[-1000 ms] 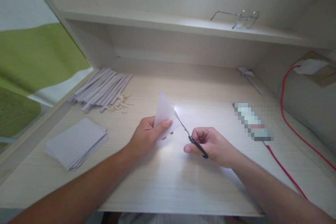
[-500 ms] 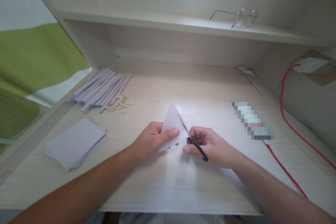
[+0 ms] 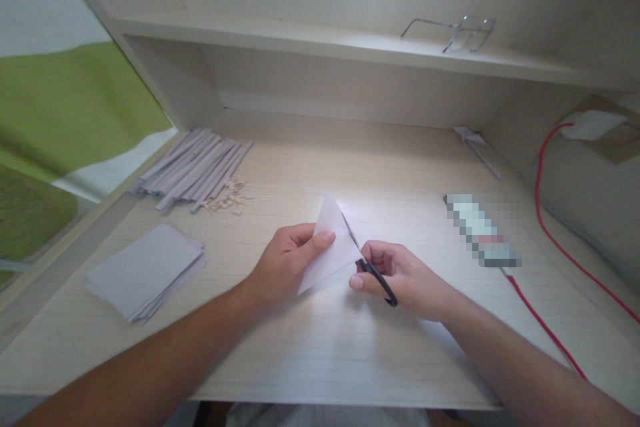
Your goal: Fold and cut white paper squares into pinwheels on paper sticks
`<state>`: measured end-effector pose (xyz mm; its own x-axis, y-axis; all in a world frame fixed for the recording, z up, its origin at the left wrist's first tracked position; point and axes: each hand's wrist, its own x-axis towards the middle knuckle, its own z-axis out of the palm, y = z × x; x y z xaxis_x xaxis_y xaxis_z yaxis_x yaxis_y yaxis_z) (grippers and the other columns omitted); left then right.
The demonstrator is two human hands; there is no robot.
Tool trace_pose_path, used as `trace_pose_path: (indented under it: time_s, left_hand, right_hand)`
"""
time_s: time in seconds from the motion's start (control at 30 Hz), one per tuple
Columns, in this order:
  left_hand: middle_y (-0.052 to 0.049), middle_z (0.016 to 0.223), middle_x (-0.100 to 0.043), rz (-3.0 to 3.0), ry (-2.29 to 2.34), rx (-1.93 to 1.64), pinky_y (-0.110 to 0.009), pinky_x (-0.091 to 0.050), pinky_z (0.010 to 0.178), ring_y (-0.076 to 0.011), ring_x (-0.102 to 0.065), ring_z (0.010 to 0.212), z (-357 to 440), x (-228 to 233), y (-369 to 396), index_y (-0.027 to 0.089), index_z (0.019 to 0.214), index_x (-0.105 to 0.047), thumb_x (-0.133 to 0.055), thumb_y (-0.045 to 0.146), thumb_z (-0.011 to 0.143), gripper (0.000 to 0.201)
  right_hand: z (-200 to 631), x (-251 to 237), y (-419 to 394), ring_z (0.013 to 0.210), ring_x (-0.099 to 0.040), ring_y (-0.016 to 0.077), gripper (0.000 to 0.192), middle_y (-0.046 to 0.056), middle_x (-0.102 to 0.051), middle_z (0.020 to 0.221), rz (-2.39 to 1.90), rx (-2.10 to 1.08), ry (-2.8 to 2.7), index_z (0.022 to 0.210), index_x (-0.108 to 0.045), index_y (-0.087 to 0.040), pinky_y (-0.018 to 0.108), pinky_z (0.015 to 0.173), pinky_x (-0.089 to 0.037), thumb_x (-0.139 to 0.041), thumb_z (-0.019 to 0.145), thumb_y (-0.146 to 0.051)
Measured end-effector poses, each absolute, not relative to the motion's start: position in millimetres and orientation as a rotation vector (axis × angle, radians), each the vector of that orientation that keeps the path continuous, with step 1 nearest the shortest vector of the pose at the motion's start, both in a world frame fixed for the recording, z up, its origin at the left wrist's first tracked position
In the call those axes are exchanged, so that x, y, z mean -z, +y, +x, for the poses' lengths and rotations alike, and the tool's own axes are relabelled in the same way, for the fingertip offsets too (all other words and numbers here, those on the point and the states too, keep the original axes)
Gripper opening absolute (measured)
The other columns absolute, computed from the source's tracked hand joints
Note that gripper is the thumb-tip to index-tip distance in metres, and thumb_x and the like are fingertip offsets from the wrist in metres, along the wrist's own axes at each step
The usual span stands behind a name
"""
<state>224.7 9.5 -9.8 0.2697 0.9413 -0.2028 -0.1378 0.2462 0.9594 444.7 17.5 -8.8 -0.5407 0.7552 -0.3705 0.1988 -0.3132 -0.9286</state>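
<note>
A folded white sheet of paper (image 3: 327,257) is pinched in my left hand (image 3: 287,257), thumb on top and the other fingers mostly hidden beneath. My right hand (image 3: 400,280) grips black-handled scissors (image 3: 379,280), with fingers curled around the handles. The scissor blades point up and to the left, along the right edge of the paper. Whether the paper lies between the blades is hard to make out. Both hands are just above the middle of the desk (image 3: 300,360).
To the left lie a stack of white paper (image 3: 145,270), a pile of rolled paper sticks (image 3: 195,163) and small pale scraps (image 3: 230,199). A phone (image 3: 480,230) with a red cable (image 3: 545,330) is at right. Behind it rests a paper pinwheel (image 3: 473,140). Eyeglasses (image 3: 467,33) sit on the shelf (image 3: 300,37).
My left thumb has slid a little up and left on the paper, and the fingertips below its lower edge no longer show. The scissors have barely moved; their blades look closer together.
</note>
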Motion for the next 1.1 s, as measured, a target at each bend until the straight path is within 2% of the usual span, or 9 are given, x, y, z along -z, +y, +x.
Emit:
trace_pose_path:
  time_s: [0.37, 0.6, 0.83, 1.0, 1.1]
  left_hand:
    - [-0.002, 0.062, -0.060, 0.987, 1.029, -0.937, -0.022, -0.032, 0.046, -0.0110, -0.048, 0.051, 225.2, 10.4, 9.6, 0.012, 0.074, -0.069, -0.075, 0.055, 0.080, 0.043]
    - [-0.002, 0.061, -0.061, 0.933, 1.030, -0.943, -0.023, -0.034, 0.046, -0.0120, -0.050, 0.050, 226.9, 8.0, 10.5, 0.013, 0.071, -0.069, -0.078, 0.055, 0.075, 0.043]
    - [-0.002, 0.062, -0.060, 0.979, 1.032, -0.937, -0.023, -0.032, 0.047, -0.0119, -0.049, 0.052, 226.2, 9.2, 11.2, 0.013, 0.075, -0.067, -0.075, 0.054, 0.079, 0.042]
    - [0.004, 0.058, -0.046, 1.123, 1.119, -1.112, -0.023, -0.030, 0.048, -0.0099, -0.040, 0.053, 224.9, 4.9, 12.2, 0.016, 0.066, -0.057, -0.067, 0.045, 0.088, 0.037]
    - [0.004, 0.059, -0.045, 1.187, 1.181, -1.136, -0.023, -0.031, 0.049, -0.0107, -0.040, 0.054, 224.5, 3.0, 11.9, 0.017, 0.065, -0.056, -0.065, 0.043, 0.088, 0.037]
  right_hand:
    - [443.8, 12.0, 17.8, 0.062, -0.039, 0.0113, 0.053, -0.005, -0.047, 0.068, -1.248, -1.864, -1.575, 0.074, -0.052, -0.020, 0.026, 0.055, -0.027, -0.088, 0.068, -0.057]
    - [447.0, 15.8, 18.5, 0.058, -0.034, 0.0100, 0.052, -0.006, -0.042, 0.064, -1.261, -1.810, -1.631, 0.071, -0.050, -0.020, 0.025, 0.052, -0.024, -0.086, 0.071, -0.057]
    - [446.9, 18.2, 19.2, 0.057, -0.033, 0.0096, 0.053, -0.007, -0.041, 0.062, -1.265, -1.787, -1.642, 0.070, -0.047, -0.021, 0.025, 0.051, -0.023, -0.086, 0.072, -0.056]
    - [448.6, 21.3, 18.8, 0.058, -0.034, 0.0098, 0.051, -0.007, -0.042, 0.063, -1.290, -1.765, -1.688, 0.071, -0.048, -0.020, 0.025, 0.051, -0.023, -0.086, 0.074, -0.054]
    - [448.9, 21.2, 18.5, 0.058, -0.034, 0.0098, 0.050, -0.007, -0.042, 0.063, -1.295, -1.758, -1.704, 0.071, -0.049, -0.020, 0.024, 0.051, -0.024, -0.086, 0.074, -0.055]
